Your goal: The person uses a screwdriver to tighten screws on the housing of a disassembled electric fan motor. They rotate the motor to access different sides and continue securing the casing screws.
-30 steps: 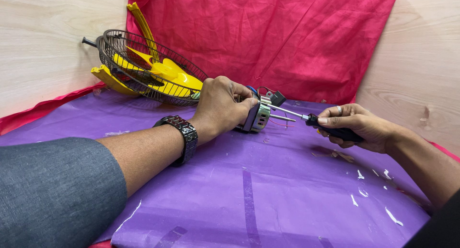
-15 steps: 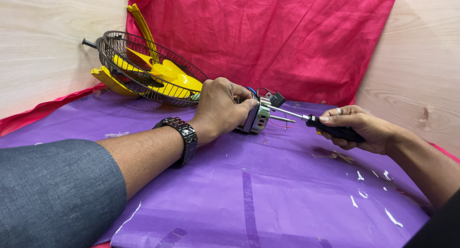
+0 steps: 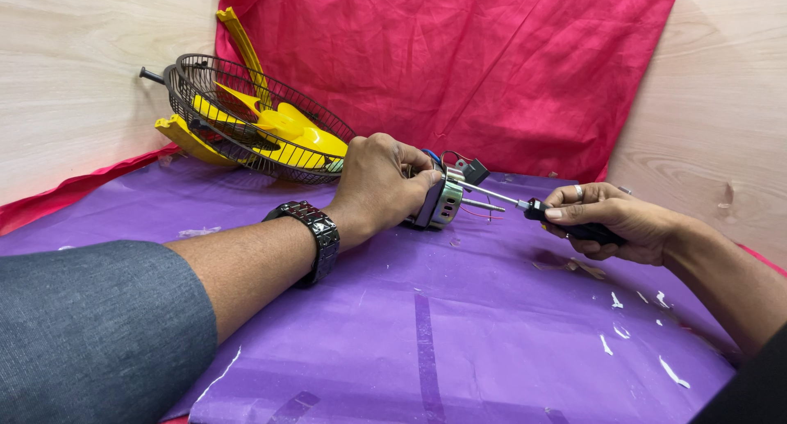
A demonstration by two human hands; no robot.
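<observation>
On the purple sheet (image 3: 459, 342), before the red cloth (image 3: 492, 72), with fan cage (image 3: 246, 117) parked far left, left hand (image 3: 381, 186) clamped round the motor (image 3: 443, 201) mid-scene to steady it, right hand (image 3: 611, 219) gripping the screwdriver (image 3: 525, 204) aimed into its face.

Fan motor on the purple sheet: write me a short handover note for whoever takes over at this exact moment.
Left hand grips the small fan motor, holding it on the purple sheet.
Right hand holds a black-handled screwdriver, its shaft pointed into the motor's face beside the bare spindle.
Wire guard with yellow blades lies apart at the back left, so the motor is already off the fan.
Motor housing is not yet opened; whether any screws are out cannot be told.
</observation>
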